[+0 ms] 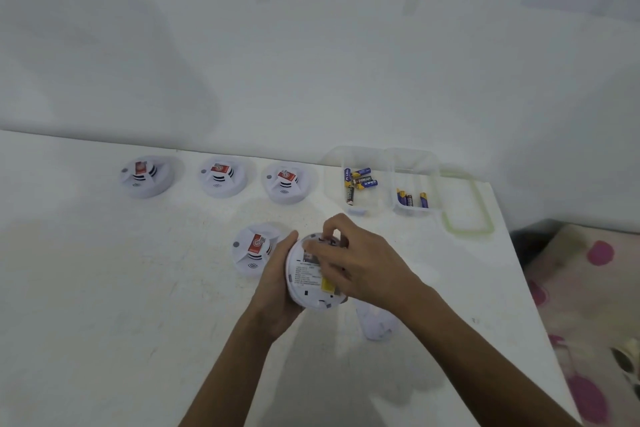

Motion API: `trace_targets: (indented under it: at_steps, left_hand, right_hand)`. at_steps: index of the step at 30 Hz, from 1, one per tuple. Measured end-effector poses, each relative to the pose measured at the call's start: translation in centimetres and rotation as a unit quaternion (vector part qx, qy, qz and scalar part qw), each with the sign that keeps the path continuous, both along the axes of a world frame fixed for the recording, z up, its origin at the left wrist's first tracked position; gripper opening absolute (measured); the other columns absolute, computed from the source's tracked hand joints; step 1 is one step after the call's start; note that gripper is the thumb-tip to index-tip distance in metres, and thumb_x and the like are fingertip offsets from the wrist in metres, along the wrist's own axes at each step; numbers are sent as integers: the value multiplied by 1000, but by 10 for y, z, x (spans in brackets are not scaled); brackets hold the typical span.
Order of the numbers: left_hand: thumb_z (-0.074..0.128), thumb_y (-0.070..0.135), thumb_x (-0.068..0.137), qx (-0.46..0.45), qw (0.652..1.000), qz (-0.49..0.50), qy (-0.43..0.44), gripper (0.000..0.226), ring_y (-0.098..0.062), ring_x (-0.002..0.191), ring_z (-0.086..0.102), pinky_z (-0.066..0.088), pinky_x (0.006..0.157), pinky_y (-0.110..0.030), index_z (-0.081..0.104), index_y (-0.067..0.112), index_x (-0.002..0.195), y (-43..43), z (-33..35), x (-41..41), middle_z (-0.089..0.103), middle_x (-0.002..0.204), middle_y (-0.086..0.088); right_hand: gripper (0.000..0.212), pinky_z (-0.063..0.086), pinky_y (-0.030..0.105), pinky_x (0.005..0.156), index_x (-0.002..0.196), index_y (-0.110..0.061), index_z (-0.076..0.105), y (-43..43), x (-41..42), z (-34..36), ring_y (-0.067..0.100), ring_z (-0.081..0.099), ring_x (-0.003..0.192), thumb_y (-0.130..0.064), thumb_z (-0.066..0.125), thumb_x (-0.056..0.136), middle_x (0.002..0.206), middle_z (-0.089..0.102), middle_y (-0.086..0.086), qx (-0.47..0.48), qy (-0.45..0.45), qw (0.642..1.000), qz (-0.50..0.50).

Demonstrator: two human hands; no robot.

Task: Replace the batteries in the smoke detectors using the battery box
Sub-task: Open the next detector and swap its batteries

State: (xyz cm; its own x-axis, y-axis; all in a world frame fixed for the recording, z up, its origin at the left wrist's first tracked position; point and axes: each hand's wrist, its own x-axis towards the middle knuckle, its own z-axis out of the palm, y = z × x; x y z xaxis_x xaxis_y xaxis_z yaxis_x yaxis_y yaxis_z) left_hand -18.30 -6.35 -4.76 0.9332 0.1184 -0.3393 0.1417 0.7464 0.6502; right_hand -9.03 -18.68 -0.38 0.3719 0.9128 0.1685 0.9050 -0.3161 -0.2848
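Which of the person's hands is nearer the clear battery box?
Right. The right hand works on the held smoke detector, just below the battery box; the left hand cradles the detector's far side.

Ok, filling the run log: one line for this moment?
left hand: holds upturned detector | right hand: fingers at its back | battery box: open

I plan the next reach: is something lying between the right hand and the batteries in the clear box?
Nothing visible blocks it. Bare table lies between the right hand and the open battery box; its lid rests aside.
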Motion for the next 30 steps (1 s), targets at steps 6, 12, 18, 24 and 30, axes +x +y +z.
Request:
trace_targets:
  at_steps: [6,12,18,24,30]
  left_hand:
    - [80,65,47,5,998,-11,-69,60,-28,86,70,52,85,-52,77,27,94,5,-10,0,73,99,-10]
    - [82,64,42,0,996,17,-92,58,-21,82,72,59,68,-34,78,30,88,5,-9,-2,75,91,-5]
    - [71,50,48,-9,997,36,-64,28,-14,62,72,56,52,-24,78,29,65,-1,8,-1,75,71,0]
    - [71,54,57,-97,990,24,-104,51,-26,87,72,58,69,-38,77,22,95,1,7,-1,74,98,-11]
    - [7,28,101,-168,973,37,-152,57,-46,137,22,17,114,-52,15,-8,145,14,-13,-10,23,147,-35]
  right_hand:
    - [29,12,1,57,109,-23,65,3,6,4,4,31,67,-33,46,90,103,52,5,9,-22,1000,12]
    - [38,43,11,56,121,-23,60,2,-2,5,7,44,69,-30,44,86,106,47,2,52,49,997,-4]
    - [35,44,5,80,128,-16,47,1,-11,11,4,54,96,-20,38,94,111,53,-6,117,201,967,-100]
    - [26,46,6,84,116,-19,60,-4,-11,9,-6,57,98,-26,52,92,112,66,-3,200,197,951,-132]
    - [31,44,0,71,112,-16,70,-7,-13,4,-7,51,83,-28,51,90,97,57,5,208,136,959,-134]
